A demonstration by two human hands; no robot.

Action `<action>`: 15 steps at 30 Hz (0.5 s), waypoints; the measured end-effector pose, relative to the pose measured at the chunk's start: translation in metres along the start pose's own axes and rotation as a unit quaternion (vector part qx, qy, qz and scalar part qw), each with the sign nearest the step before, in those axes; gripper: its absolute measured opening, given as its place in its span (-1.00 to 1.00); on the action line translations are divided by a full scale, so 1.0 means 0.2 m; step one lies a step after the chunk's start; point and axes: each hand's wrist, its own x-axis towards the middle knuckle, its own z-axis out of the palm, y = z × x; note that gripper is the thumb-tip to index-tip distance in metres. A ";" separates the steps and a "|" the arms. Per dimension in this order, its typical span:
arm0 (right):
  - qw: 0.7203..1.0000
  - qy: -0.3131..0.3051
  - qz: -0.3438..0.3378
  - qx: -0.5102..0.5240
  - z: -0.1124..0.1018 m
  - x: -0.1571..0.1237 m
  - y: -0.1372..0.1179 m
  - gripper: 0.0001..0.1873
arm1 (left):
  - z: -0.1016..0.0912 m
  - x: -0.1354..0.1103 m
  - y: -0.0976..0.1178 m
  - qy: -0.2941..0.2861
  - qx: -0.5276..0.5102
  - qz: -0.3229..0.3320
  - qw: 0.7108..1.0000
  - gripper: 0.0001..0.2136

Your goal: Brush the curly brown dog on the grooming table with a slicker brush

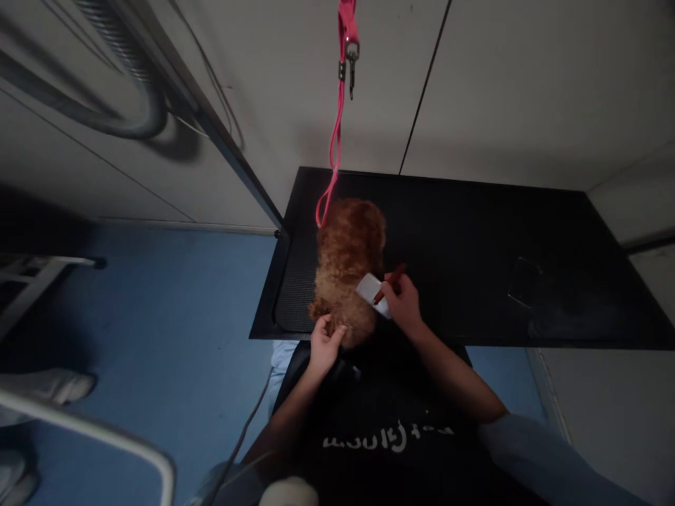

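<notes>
A curly brown dog point(349, 242) is on the left part of the black grooming table point(448, 232), its near end towards me. My right hand point(405, 302) is closed around the reddish-brown handle of a slicker brush point(369, 287), whose pale, flat head lies against the right side of the dog's paler rear fur. At the table's front edge, my left hand point(325, 344) pinches fur at the dog's near end between thumb and fingers. Exactly which part of the body it grips is hard to see in the dim light.
A pink grooming loop point(337, 140) with a metal clip hangs just beyond the dog. The slanted metal post point(232, 151) rises from the table's left side. A flat, clear-looking object point(524, 281) lies on the right of the table. A grey hose point(126, 119) hangs upper left.
</notes>
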 end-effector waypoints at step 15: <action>0.998 -0.029 -0.030 -0.044 -0.06 0.02 0.00 -0.84 | 0.13 -0.06 -0.10 0.036 0.049 0.025 0.998 -0.51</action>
